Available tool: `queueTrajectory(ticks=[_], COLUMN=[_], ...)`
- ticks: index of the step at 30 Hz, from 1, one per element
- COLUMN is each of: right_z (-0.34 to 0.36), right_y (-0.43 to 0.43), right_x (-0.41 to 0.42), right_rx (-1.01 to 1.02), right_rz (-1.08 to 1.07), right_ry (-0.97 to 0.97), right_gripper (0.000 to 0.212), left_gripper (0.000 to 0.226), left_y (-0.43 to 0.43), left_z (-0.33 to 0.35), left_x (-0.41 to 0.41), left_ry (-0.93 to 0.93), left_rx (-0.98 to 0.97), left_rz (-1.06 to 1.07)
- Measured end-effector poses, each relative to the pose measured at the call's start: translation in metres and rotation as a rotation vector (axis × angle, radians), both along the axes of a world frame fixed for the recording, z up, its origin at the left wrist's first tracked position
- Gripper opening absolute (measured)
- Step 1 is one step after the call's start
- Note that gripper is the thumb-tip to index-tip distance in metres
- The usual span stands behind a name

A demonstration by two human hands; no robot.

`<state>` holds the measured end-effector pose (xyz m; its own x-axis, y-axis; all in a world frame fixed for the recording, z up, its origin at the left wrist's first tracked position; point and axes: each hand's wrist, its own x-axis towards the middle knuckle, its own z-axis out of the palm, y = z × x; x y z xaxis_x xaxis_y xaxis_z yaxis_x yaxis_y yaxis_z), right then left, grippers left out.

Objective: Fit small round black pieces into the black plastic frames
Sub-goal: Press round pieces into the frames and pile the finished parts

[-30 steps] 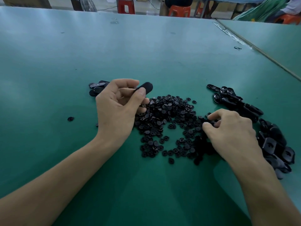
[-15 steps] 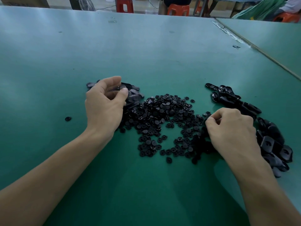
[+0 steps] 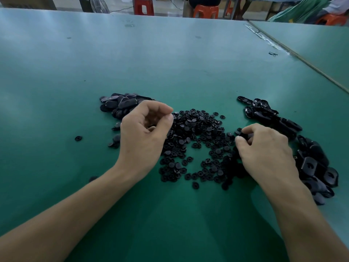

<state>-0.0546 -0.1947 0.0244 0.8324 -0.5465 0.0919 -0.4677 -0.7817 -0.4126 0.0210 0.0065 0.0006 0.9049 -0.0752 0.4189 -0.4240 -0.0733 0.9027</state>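
One green table (image 3: 170, 63) — orange stools (image 3: 205, 10) beyond

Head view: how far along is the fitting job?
Done, apparently: a small heap of oval black plastic frames lies at left. In hand: the right hand pinches a small black part; the left hand curls over the pile of small round black pieces, contents unclear. Left: a larger heap of black frames at right.

No legible text, label, brand or number appeared on green table (image 3: 170, 63), round black pieces (image 3: 196, 129) or frames (image 3: 311, 163) atop it.
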Motion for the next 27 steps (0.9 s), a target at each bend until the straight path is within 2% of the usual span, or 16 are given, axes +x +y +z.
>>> queueTrajectory(ticks=[3,7,9,13,17,20,22,25,27], right_z=[0.0,0.0,0.0,0.0,-0.001,0.002,0.001,-0.002,-0.003], right_y=[-0.001,0.0,0.0,-0.002,-0.006,-0.003,0.003,0.014,0.019], right_x=[0.0,0.0,0.0,0.0,0.0,0.003,0.007,0.01,0.01], right_rx=[0.013,0.019,0.016,0.018,-0.01,0.025,0.146,0.596,0.798], right_rz=[0.004,0.007,0.007,0.003,0.005,0.094,0.191,0.359,0.45], right_ry=[-0.002,-0.006,-0.024,-0.096,-0.155,-0.283,-0.344,-0.369,-0.356], right_gripper=[0.026,0.032,0.029,0.023,0.037,0.032,0.025,0.026,0.028], left_gripper=[0.011,0.011,0.012,0.016,0.017,0.01,0.004,0.013,0.018], left_y=[-0.002,0.0,0.001,0.002,0.002,0.0,-0.001,-0.001,0.0], left_z=[0.002,0.007,0.007,0.005,0.002,0.001,0.0,0.0,0.0], left_x=[-0.002,0.001,0.002,0.003,0.0,-0.005,-0.007,-0.008,-0.008], left_ry=[0.016,0.033,0.038,0.013,-0.018,-0.001,0.042,0.121,0.147], left_rx=[-0.117,-0.3,-0.332,-0.283,-0.171,-0.061,-0.008,0.005,0.003], left_rz=[-0.035,-0.011,-0.014,-0.001,-0.036,-0.111,-0.168,-0.249,-0.297])
